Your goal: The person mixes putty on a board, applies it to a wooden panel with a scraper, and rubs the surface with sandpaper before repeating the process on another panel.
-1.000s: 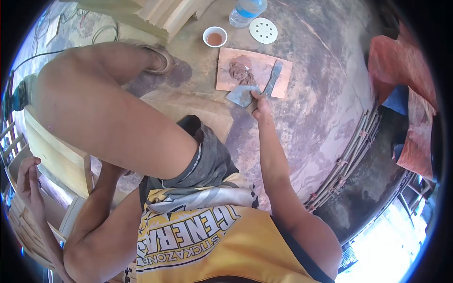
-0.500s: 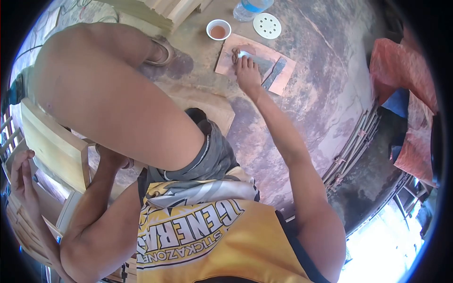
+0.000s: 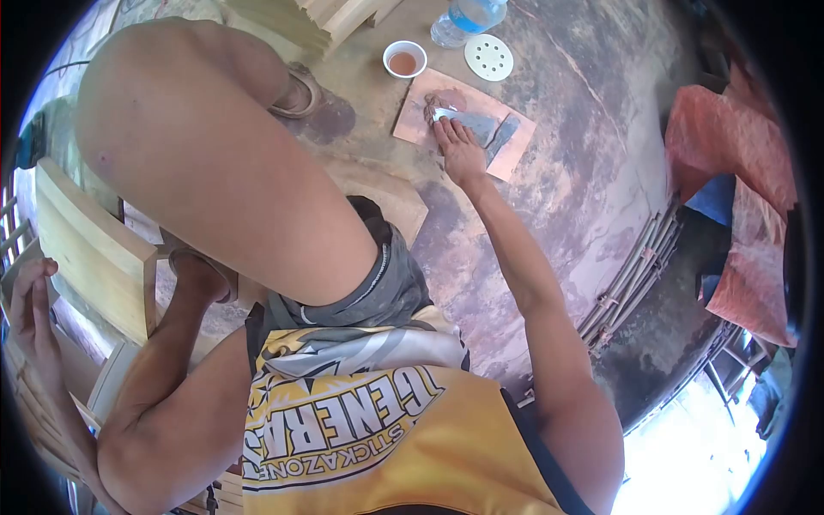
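Note:
My right hand [image 3: 461,153] lies on a light grey metal blade [image 3: 470,123], fingers stretched out and slightly apart. The thumb is hard to see. Beneath the blade is a thin pinkish board [image 3: 517,159] on the floor. A lump of brown paste [image 3: 431,107] sits at the blade's left end, with a smear beside it. A dark flat strip [image 3: 504,137] crosses the board's right side. At the far left, my left hand [image 3: 34,296] is raised beside my bent leg, fingers mostly extended, with nothing visible in it.
Beyond the board stand a white cup [image 3: 404,60] of brownish liquid, a white perforated disc [image 3: 488,57] and a plastic bottle [image 3: 468,21]. Wooden pieces [image 3: 94,249] lie around my legs. Bundled sticks [image 3: 631,275] and red sheets [image 3: 730,137] are on the right.
My right hand has slid slightly toward me and right across the blade, and its fingers look straighter. My left hand has barely moved. The whole view has shifted slightly.

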`<state>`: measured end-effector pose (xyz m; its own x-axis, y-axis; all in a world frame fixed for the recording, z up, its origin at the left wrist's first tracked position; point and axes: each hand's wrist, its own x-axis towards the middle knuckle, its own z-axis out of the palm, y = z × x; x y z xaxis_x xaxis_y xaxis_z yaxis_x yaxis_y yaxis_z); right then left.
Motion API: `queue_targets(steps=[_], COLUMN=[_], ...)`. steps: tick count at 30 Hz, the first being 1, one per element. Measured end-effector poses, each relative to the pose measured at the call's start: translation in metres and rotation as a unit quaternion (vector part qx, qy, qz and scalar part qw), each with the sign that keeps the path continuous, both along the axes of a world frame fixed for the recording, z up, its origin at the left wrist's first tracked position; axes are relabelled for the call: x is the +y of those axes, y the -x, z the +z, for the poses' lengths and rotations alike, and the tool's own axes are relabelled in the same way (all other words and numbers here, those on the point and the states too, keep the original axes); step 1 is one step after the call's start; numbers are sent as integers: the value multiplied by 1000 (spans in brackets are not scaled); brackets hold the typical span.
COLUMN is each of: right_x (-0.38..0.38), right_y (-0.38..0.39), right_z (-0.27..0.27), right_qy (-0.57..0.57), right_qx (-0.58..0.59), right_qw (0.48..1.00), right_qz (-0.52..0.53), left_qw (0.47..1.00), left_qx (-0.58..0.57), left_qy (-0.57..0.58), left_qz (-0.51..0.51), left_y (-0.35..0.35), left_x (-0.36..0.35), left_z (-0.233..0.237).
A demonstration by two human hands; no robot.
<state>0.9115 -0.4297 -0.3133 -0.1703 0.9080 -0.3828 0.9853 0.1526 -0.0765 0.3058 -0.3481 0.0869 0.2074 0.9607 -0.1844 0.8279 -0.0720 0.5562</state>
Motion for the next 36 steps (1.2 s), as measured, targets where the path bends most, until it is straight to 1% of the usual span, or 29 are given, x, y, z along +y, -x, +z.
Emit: queue_targets(steps=[2, 3, 4, 5, 6, 8, 9, 11, 12, 13, 14, 15, 17, 18, 20, 21, 23, 24, 26, 29, 30, 32, 33, 35, 36], right_x=[-6, 0, 14, 23, 22, 31, 28, 12, 13, 21, 27, 33, 32, 16, 4, 9, 18, 29, 34, 12, 17, 13, 23, 35, 33], right_y=[-4, -2, 4, 9, 12, 16, 12, 7, 10, 11, 11, 10, 12, 10, 10, 12, 13, 10, 6, 4, 4, 4, 5, 7, 5], right_z=[-8, 2, 24, 35, 30, 15, 11, 2, 15, 38, 51, 42, 17, 7, -4, 7, 37, 32, 15, 0, 6, 25, 31, 38, 26], right_qy=[-13, -14, 7, 26, 32, -29, -34, 8, 8, 47, 86, 86, 10, 13, -17, -20, 58, 53, -18, -14, -22, 43, 42, -16, -10], right_qx=[-16, -14, -11, -8, -7, -34, -35, -11, -9, 3, 14, 12, -10, -11, 21, 24, 19, 16, 22, 17, 18, 26, 25, 49, 49], right_qw=[1000, 1000, 1000, 999, 999, 999, 999, 1000, 1000, 998, 995, 995, 1000, 999, 998, 998, 995, 996, 998, 999, 999, 997, 997, 998, 998], right_qz=[18, 20, -1, -23, -28, 9, 8, -28, -26, -40, -55, -57, -25, -27, -53, -46, -73, -72, -62, -38, -32, -55, -55, -44, -43], left_qw=[1000, 1000, 1000, 1000, 1000, 1000, 1000, 999, 999, 999, 999, 999, 998, 998, 998, 999, 999, 999, 998, 998, 998, 998, 998, 998, 998], left_qx=[-10, -14, -15, -18, -20, -27, -29, -31, -33, -36, -38, -43, -49, -51, -49, -44, -44, -46, -47, -49, -46, -39, -45, -47, -48], left_qy=[-2, -2, -4, -7, -1, 1, 1, 1, 1, 3, 4, 8, 26, 21, 18, 13, 9, 8, 5, -3, -10, -22, -23, -17, -12], left_qz=[3, 5, 6, 7, 6, 8, 10, 17, 19, 16, 16, 17, 19, 20, 21, 27, 27, 27, 30, 32, 36, 36, 38, 39, 41], left_y=[-2, -2, -2, -3, -3, -3, -3, -2, -2, -1, 0, 0, 2, 2, 4, 2, 4, 4, 6, 5, 6, 5, 6, 8, 10], left_x=[2, 1, 0, 1, 3, 5, 5, 1, 0, 2, 4, 5, 5, 7, 6, 2, 3, 2, 2, 1, -2, -3, -5, -8, -10], left_z=[5, 7, 10, 12, 13, 14, 14, 18, 19, 20, 20, 18, 11, 13, 17, 17, 18, 18, 16, 19, 21, 22, 24, 21, 21])
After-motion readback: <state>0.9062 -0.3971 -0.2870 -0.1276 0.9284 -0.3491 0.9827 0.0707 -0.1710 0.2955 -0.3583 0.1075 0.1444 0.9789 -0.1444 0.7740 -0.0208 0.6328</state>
